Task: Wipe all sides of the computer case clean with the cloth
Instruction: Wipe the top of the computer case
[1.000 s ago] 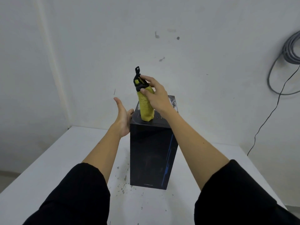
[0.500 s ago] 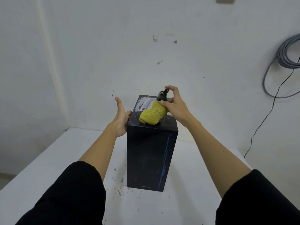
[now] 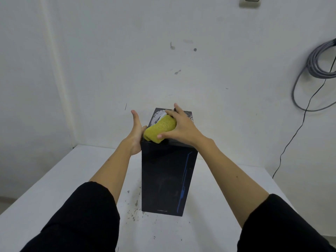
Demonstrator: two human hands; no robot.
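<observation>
Computer case: black, upright (blue stripe), yellow cloth bunched on top.

Open table surrounds the upright computer case; the wall stands close behind it.
</observation>
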